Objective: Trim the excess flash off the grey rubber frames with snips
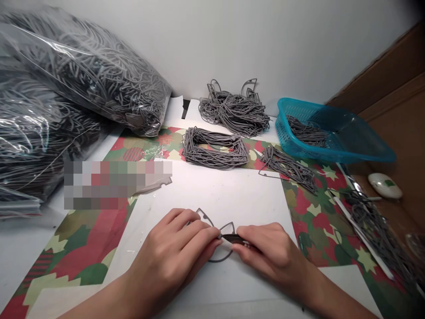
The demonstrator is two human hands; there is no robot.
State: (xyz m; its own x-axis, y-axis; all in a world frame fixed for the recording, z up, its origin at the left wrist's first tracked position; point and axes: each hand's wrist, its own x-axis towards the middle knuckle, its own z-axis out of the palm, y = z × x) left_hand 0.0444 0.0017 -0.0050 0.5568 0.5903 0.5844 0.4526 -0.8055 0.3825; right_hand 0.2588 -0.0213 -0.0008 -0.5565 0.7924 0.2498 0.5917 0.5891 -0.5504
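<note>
My left hand [172, 248] pinches a thin grey moulded rubber frame [219, 260], whose loops show above and below my fingers. My right hand [268, 250] grips a small dark metal tool [232, 239] between thumb and fingers. The tool's tip touches the frame close to my left fingertips. Its exact kind is hidden by my fingers. Both hands rest just above a white sheet [212, 195].
Bulging clear plastic bags of grey frames [83, 66] lie at the left. Grey bundles [215, 148] sit on camouflage-patterned paper [318, 221], with a heap [234, 113] behind. A blue plastic basket [335, 141] holds more. A tangle [378, 235] and a white oval object [385, 186] lie at the right.
</note>
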